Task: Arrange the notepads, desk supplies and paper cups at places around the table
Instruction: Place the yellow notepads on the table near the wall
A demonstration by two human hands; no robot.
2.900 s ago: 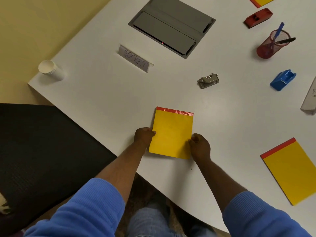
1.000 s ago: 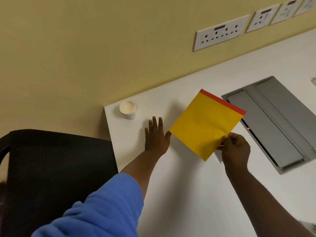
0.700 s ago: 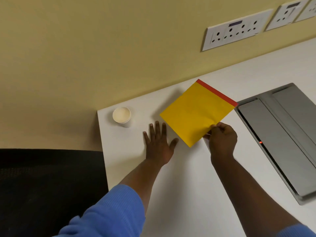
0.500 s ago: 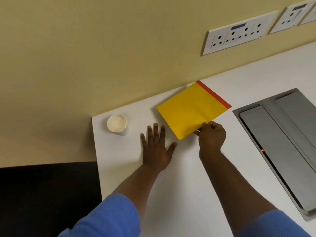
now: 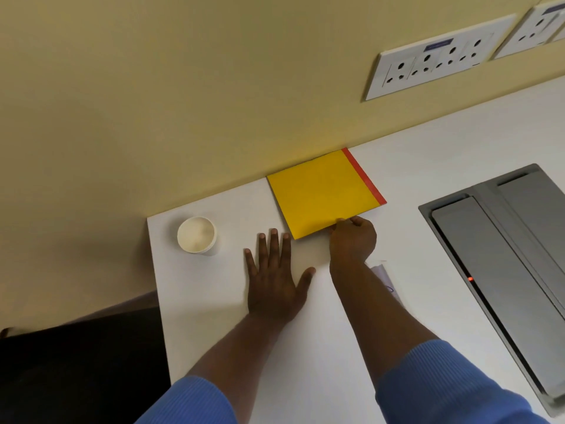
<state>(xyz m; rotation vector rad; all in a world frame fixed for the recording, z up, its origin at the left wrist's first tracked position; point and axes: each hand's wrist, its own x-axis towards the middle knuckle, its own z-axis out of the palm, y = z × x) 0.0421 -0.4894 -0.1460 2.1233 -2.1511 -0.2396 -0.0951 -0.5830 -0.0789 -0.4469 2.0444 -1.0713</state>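
White table [image 5: 428, 166] meets a yellow wall; one cup [image 5: 197, 235], one notepad [image 5: 321, 192] pinched by my right hand [image 5: 351, 240], left hand [image 5: 275, 280] flat, released.

Right hand [image 5: 353, 240] pinches yellow notepad [image 5: 321, 191] against wall; left hand [image 5: 275, 283] flat.

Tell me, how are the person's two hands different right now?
The left hand lies flat with its fingers spread wide, while the right hand is curled with its fingers bunched. The left hand holds nothing and presses on the white table, while the right hand pinches the near edge of the yellow notepad. The right hand reaches farther toward the wall than the left hand. Both arms end in blue sleeves.
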